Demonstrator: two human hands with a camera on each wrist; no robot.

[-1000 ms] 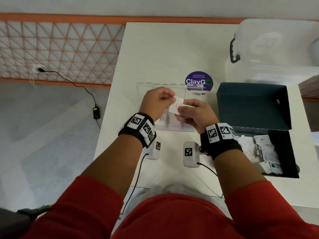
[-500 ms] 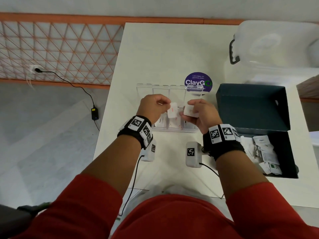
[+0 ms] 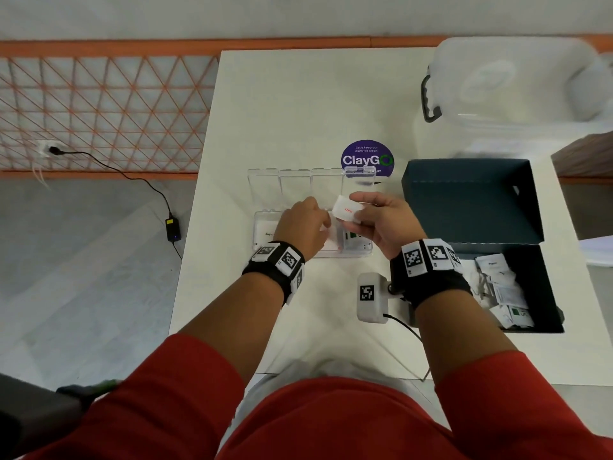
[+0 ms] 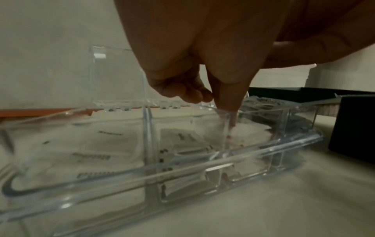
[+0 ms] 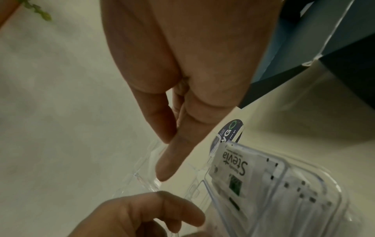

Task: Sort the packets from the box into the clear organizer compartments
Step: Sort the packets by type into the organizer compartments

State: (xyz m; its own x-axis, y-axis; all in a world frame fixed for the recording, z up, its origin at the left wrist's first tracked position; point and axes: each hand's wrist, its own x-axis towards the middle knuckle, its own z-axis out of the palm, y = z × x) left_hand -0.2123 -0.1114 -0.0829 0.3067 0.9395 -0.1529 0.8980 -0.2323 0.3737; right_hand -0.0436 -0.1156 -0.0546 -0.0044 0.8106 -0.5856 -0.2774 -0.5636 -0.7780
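The clear organizer (image 3: 351, 255) lies on the white table with its lids (image 3: 295, 187) folded back. My left hand (image 3: 320, 224) reaches down into a middle compartment. In the left wrist view one straight finger (image 4: 229, 102) presses a white packet with red print (image 4: 249, 128) onto the compartment floor, while the other fingers curl above the rim (image 4: 182, 173). My right hand (image 3: 356, 207) hovers over the right end and pinches another white, red-printed packet (image 3: 346, 210). A Stevia packet (image 5: 233, 166) stands in the rightmost compartment. The dark box (image 3: 471, 200) to the right holds several packets (image 3: 497, 283).
A purple ClayGO sticker (image 3: 366, 157) sits just behind the organizer. A large translucent lidded bin (image 3: 514, 88) stands at the back right. The table's left edge drops to the floor close to the organizer. A sugar packet (image 3: 268, 232) lies in the leftmost compartment.
The hands, together over the organizer a second ago, parted with one packet each. The left hand has dropped into the organizer with its packet; the right has lifted slightly to the right.
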